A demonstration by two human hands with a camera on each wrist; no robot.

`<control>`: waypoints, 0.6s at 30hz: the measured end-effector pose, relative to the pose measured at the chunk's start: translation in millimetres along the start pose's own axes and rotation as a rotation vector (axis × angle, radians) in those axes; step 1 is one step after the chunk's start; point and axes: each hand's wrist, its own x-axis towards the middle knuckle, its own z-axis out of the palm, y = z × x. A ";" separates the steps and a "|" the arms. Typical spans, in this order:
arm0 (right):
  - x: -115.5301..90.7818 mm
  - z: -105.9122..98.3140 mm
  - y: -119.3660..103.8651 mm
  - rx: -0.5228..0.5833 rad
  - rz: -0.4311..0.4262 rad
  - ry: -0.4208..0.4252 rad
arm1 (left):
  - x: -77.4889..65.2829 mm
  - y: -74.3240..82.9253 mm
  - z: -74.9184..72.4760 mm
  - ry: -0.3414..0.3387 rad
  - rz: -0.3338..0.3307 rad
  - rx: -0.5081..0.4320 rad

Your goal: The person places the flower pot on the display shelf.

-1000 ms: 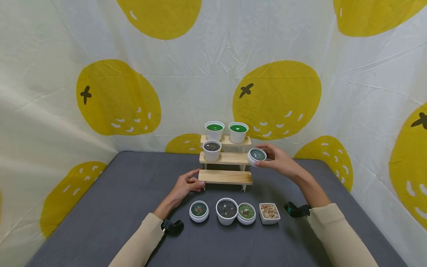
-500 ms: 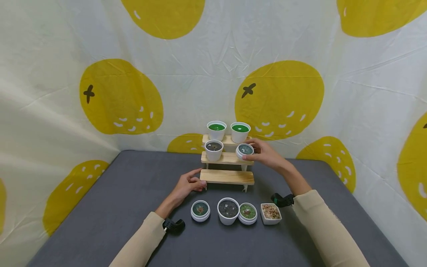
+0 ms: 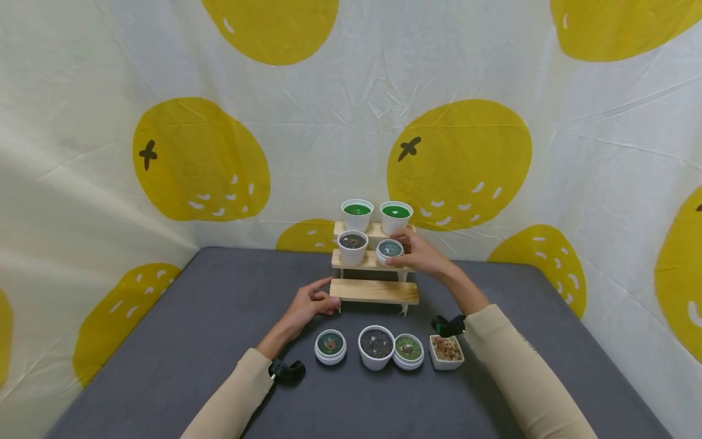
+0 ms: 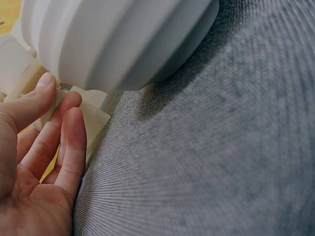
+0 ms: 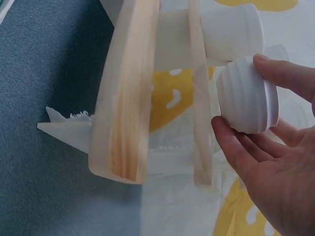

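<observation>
My right hand (image 3: 419,253) holds a small white ribbed pot (image 3: 390,250) with a blue-grey filling, thumb and fingers on its sides. The pot is at the right half of the middle step of a three-tier wooden stand (image 3: 375,291). In the right wrist view, the ribbed pot (image 5: 247,96) is tilted sideways by the camera angle. Beside it on the same step sits a white cup (image 3: 353,247) with a dark filling. My left hand (image 3: 308,305) grips the left end of the bottom step, which bears nothing.
Two white cups (image 3: 357,214) with green filling stand on the top step. In front of the stand, a ribbed pot (image 3: 330,347), a dark-filled cup (image 3: 376,349), a green-filled pot (image 3: 408,352) and a square dish (image 3: 446,352) of brownish bits line the grey table (image 3: 252,268).
My right hand has carried the ribbed pot leftward from beside the stand to the middle step, next to the dark-filled cup. The left hand has stayed at the bottom step.
</observation>
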 end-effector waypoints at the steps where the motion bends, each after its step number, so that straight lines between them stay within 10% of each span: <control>1: 1.2 1.6 0.2 0.002 0.013 0.004 | 0.0 -0.1 0.0 0.000 0.000 0.002; 18: 10.0 19.5 -2.2 -0.043 0.004 0.049 | 1.6 -0.1 1.5 -0.001 -0.008 0.011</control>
